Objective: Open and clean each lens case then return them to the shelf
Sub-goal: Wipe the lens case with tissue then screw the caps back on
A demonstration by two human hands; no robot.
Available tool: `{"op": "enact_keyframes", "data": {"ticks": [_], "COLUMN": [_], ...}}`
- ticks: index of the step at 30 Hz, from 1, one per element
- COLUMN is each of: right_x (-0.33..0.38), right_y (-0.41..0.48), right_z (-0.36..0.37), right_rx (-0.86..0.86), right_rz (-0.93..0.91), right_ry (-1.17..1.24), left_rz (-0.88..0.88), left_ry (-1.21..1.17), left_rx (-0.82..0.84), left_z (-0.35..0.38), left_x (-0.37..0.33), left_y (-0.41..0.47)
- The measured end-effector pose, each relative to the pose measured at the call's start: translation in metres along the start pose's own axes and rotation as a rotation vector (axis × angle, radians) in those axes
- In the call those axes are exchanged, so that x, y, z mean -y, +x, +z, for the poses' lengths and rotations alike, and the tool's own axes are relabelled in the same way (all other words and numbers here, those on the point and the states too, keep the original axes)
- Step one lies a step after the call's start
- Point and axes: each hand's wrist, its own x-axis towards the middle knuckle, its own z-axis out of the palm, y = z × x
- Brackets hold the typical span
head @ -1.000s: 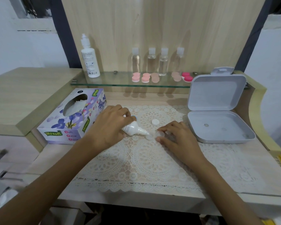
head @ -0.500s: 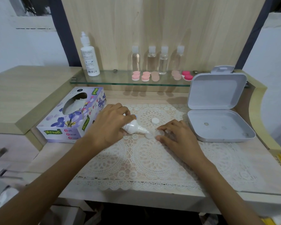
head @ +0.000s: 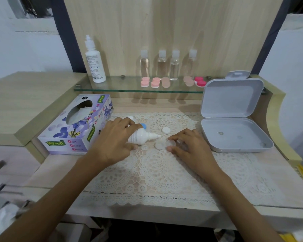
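head view: the left hand [head: 115, 142] is wrapped round a small white bottle [head: 138, 137], which lies nearly flat with its nozzle pointing right, just beside the clear case [head: 160, 145]. the case sits open on the lace mat [head: 164, 175] at the middle of the worktop [head: 59, 172]. the right hand [head: 189, 147] has curled fingers on the case's right end and seems to pinch it, though the clear plastic is hard to make out under the fingertips. a white cap [head: 166, 130] lies loose just behind the case.

the step in hand looks like rinsing the open case. to do it well, the nozzle should tip down right over a cup before any squeeze, and the squeeze should be gentle, or the fluid will soak the mat. the right hand should hold the light case flat so it cannot skid or flip. the tissue box [head: 77, 126], just left of the left hand, is near for the wipe.

around: the glass shelf [head: 112, 89] behind carries a tall bottle [head: 95, 63], four clear bottles [head: 162, 63] and a row of pink cases [head: 155, 82]. a grey box [head: 234, 137] stands open to the right. the loose cap is small and could be knocked off by a sleeve or wrist. the path back to the shelf passes over it.
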Motion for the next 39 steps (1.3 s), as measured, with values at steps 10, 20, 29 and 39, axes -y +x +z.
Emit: {"op": "enact_keyframes", "data": {"ticks": [10,20,29,39], "right_x": [0.001,0.001,0.001,0.001], "right_y": [0.000,0.000,0.000,0.001], "right_z": [-0.001,-0.001,0.000,0.000], "right_rx": [0.011,0.004,-0.010,-0.014], "right_rz": [0.003,-0.009,-0.008,-0.006], "right_ry": [-0.007,-0.009,-0.014,-0.009], "left_rz": [0.102,0.183,0.165,0.136], "left_ry": [-0.049,0.079,0.095,0.056], "left_rx": [0.012,-0.039,-0.047,-0.034], "left_z": [0.006,-0.001,-0.007,-0.006], "left_x": [-0.017,-0.025,-0.031,-0.031], "left_y": [0.012,0.025,0.031,0.031]}}
